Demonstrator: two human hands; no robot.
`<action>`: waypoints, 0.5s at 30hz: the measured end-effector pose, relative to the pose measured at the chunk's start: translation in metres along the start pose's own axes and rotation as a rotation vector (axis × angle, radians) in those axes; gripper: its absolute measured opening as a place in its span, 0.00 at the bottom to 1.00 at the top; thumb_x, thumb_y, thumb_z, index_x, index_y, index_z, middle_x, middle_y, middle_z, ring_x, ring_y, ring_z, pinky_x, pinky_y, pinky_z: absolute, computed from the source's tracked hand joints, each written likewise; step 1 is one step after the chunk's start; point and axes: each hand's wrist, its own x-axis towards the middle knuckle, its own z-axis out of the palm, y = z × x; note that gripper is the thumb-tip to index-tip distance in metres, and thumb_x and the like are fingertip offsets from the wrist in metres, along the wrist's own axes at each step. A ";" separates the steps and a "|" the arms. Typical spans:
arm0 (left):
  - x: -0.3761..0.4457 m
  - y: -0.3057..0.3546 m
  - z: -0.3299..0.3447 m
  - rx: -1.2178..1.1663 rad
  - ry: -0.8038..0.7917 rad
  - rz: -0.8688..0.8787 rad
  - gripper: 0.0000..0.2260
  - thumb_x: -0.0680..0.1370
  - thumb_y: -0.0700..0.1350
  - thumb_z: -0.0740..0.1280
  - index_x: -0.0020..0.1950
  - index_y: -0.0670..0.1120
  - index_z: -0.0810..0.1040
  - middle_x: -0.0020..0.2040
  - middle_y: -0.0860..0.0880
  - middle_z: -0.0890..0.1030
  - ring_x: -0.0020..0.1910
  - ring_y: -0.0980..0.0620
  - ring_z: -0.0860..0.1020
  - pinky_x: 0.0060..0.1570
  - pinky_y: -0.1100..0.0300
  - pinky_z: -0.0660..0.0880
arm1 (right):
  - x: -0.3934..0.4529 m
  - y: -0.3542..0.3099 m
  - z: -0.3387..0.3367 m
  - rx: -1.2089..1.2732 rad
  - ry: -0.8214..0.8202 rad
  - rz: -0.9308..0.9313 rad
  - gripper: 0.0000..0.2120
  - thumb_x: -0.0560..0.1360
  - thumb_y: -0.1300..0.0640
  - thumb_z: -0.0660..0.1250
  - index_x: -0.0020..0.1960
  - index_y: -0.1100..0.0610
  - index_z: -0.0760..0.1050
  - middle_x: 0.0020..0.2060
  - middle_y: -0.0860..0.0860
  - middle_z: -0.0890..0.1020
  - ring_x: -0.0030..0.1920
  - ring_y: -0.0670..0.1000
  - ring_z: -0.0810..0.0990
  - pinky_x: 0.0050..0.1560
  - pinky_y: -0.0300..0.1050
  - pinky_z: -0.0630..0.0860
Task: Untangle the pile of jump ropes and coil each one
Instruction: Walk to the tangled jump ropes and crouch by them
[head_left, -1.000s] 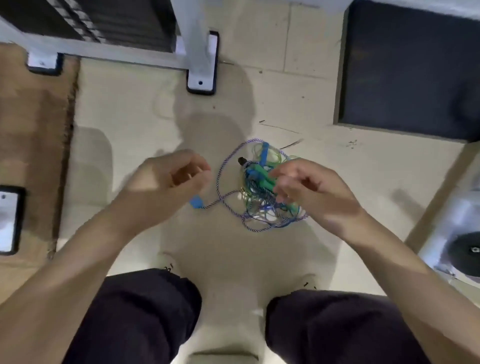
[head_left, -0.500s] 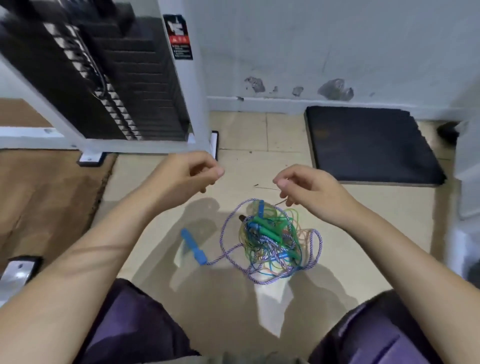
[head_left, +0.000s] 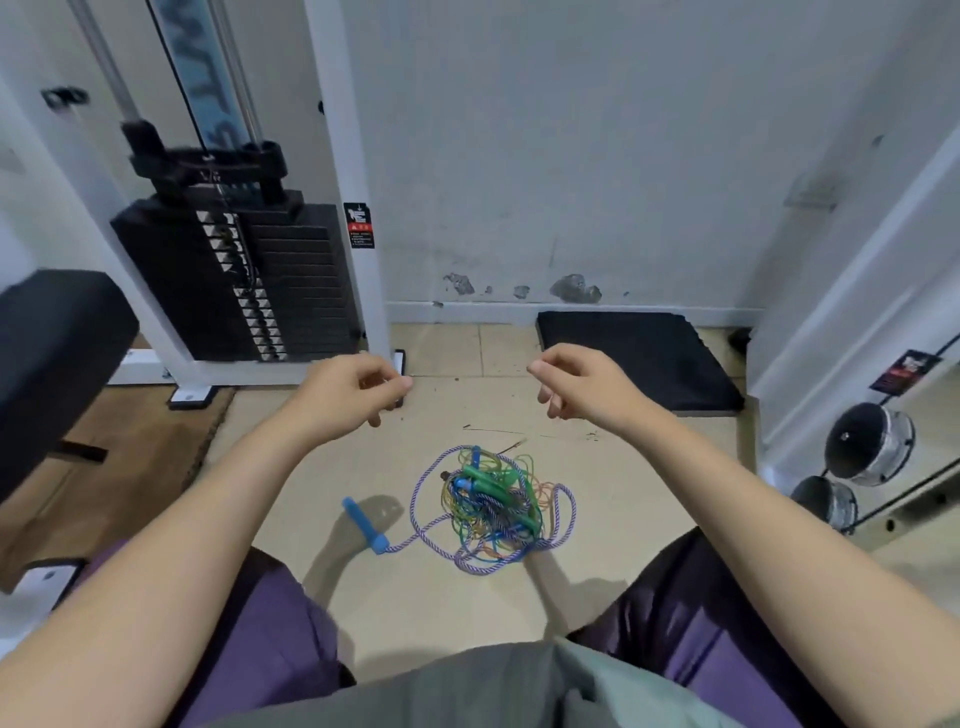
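A tangled pile of jump ropes lies on the tiled floor between my knees: a purple-and-white braided rope, thin green, blue and orange cords, and green handles in the middle. One blue handle sticks out to the left on the floor, tied to the purple rope. My left hand hovers above and left of the pile, fingers loosely curled, holding nothing. My right hand hovers above and right of it, also loosely curled and empty.
A weight-stack machine with a white post stands at the back left. A black pad is at the far left, a black floor mat lies by the wall, and dumbbells sit at the right.
Both hands have left the pile and risen apart. The view has tilted up from the floor to the wall. The ropes lie still.
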 end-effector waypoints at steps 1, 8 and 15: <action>0.000 0.005 0.000 0.049 0.006 0.011 0.09 0.79 0.51 0.69 0.41 0.49 0.81 0.36 0.52 0.83 0.34 0.53 0.80 0.37 0.60 0.72 | -0.001 0.000 -0.002 0.029 0.010 0.001 0.08 0.79 0.49 0.65 0.50 0.53 0.78 0.35 0.50 0.81 0.33 0.50 0.79 0.44 0.55 0.81; 0.059 -0.005 0.036 0.023 0.038 -0.061 0.08 0.78 0.50 0.69 0.41 0.49 0.81 0.34 0.50 0.83 0.36 0.52 0.81 0.38 0.59 0.72 | 0.049 0.052 0.011 -0.007 0.092 0.086 0.05 0.77 0.49 0.66 0.46 0.50 0.77 0.35 0.51 0.83 0.30 0.47 0.79 0.35 0.46 0.77; 0.155 -0.120 0.178 -0.071 -0.190 -0.231 0.07 0.78 0.46 0.69 0.40 0.49 0.81 0.37 0.52 0.82 0.37 0.54 0.80 0.37 0.65 0.72 | 0.130 0.215 0.081 0.131 0.068 0.409 0.07 0.77 0.48 0.67 0.44 0.51 0.77 0.35 0.50 0.82 0.30 0.48 0.79 0.34 0.42 0.73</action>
